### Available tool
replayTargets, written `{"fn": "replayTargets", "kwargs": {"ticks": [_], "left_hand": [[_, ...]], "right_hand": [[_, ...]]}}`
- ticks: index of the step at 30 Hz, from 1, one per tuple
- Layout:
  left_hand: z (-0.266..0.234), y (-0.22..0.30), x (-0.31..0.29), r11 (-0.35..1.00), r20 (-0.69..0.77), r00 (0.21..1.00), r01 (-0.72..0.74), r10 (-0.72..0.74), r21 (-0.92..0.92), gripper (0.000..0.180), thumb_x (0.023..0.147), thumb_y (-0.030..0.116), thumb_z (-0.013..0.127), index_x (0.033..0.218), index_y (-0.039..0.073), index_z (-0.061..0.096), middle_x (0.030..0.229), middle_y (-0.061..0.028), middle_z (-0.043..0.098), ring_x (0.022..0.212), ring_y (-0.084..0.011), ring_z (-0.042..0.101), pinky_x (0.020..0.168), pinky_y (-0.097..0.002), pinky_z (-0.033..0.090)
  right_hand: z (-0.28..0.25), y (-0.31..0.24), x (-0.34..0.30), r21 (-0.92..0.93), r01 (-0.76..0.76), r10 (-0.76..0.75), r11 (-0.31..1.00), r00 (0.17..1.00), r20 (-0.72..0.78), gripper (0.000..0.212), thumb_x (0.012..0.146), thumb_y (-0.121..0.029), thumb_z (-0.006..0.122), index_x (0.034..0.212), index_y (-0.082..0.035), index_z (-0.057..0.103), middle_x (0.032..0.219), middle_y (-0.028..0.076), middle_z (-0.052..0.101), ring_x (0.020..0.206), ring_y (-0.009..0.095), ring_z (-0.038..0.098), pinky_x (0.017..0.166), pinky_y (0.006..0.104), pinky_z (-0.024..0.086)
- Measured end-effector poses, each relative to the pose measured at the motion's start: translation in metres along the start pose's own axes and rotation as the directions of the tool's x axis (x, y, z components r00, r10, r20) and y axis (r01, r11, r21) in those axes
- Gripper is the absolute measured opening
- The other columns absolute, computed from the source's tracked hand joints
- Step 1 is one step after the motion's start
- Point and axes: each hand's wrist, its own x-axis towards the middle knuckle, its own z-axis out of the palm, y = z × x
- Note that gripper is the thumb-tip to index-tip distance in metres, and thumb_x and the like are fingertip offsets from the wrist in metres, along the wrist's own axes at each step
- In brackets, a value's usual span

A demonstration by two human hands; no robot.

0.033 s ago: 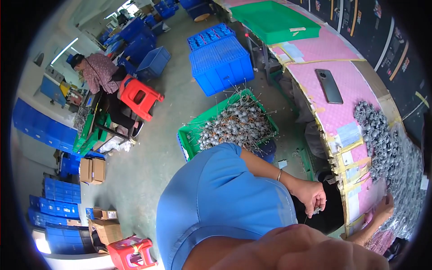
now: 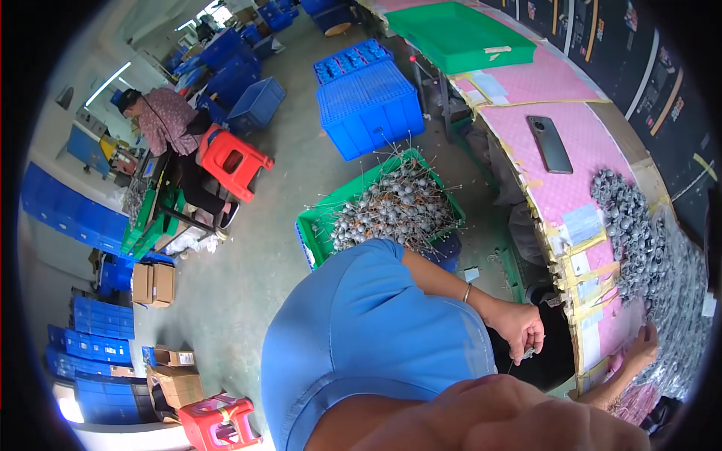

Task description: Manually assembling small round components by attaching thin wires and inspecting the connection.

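Observation:
My left hand (image 2: 522, 331), with a bracelet on its wrist, is held low in front of the blue shirt, beside the table edge. Its fingers are pinched on a small grey part (image 2: 529, 352), and a thin wire shows below them. Over the table, my right hand (image 2: 641, 349) is at the near edge of a heap of small grey parts (image 2: 630, 225). The fingers of that hand are curled in; what they hold, if anything, is hidden. Next to the heap lies a mass of clear plastic packaging (image 2: 681, 316).
A dark phone (image 2: 550, 144) lies on the pink-covered table (image 2: 519, 124), with a green tray (image 2: 459, 37) farther along. On the floor are a green crate (image 2: 320, 218) full of grey balls on wires and blue crates (image 2: 368, 105). A person (image 2: 169, 120) works at far left by a red stool (image 2: 229, 161).

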Motion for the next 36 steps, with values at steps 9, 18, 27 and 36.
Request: {"fn": "replayTargets", "kwargs": {"ticks": [9, 18, 27, 36], "left_hand": [[0.002, 0.004, -0.016, 0.998, -0.015, 1.0, 0.028, -0.027, 0.051, 0.043, 0.07, -0.002, 0.08, 0.108, -0.009, 0.061, 0.084, -0.0131, 0.07, 0.072, -0.0174, 0.072, 0.063, -0.0267, 0.057], [-0.004, 0.012, -0.022, 0.999, -0.132, 0.99, -0.041, 0.044, 0.029, 0.041, 0.068, -0.004, 0.078, 0.105, -0.009, 0.061, 0.085, -0.014, 0.069, 0.074, -0.0189, 0.072, 0.064, -0.0275, 0.057], [-0.007, 0.011, -0.032, 0.994, -0.191, 0.98, -0.069, 0.052, -0.088, 0.043, 0.07, -0.003, 0.08, 0.107, -0.009, 0.06, 0.086, -0.0145, 0.069, 0.076, -0.0201, 0.072, 0.067, -0.0284, 0.058], [-0.017, 0.033, -0.026, 0.938, -0.317, 0.891, -0.265, 0.326, 0.222, 0.041, 0.068, 0.006, 0.086, 0.105, -0.001, 0.068, 0.088, -0.0066, 0.07, 0.076, -0.0088, 0.066, 0.067, -0.0257, 0.056]], "right_hand": [[0.002, -0.075, -0.043, 0.773, -0.154, 0.176, 0.616, 0.983, 0.055, 0.02, 0.089, -0.008, 0.068, 0.107, -0.001, 0.071, 0.096, 0.003, 0.07, 0.083, 0.009, 0.063, 0.072, 0.0234, 0.052], [-0.019, -0.148, -0.111, 0.214, -0.075, 0.058, 0.974, 0.995, 0.086, 0.02, 0.091, -0.016, 0.064, 0.101, 0.0, 0.069, 0.093, 0.012, 0.069, 0.078, 0.022, 0.066, 0.068, 0.0332, 0.051], [-0.039, -0.146, -0.125, 0.208, 0.309, -0.339, 0.928, 0.933, 0.124, 0.02, 0.085, -0.001, 0.063, 0.105, 0.0, 0.067, 0.101, 0.016, 0.067, 0.087, 0.032, 0.065, 0.076, 0.0382, 0.051], [-0.033, -0.179, -0.142, 0.168, 0.147, -0.171, 0.975, 0.976, 0.137, 0.024, 0.085, -0.01, 0.068, 0.107, -0.001, 0.066, 0.096, 0.014, 0.068, 0.08, 0.028, 0.066, 0.073, 0.0364, 0.053]]}}
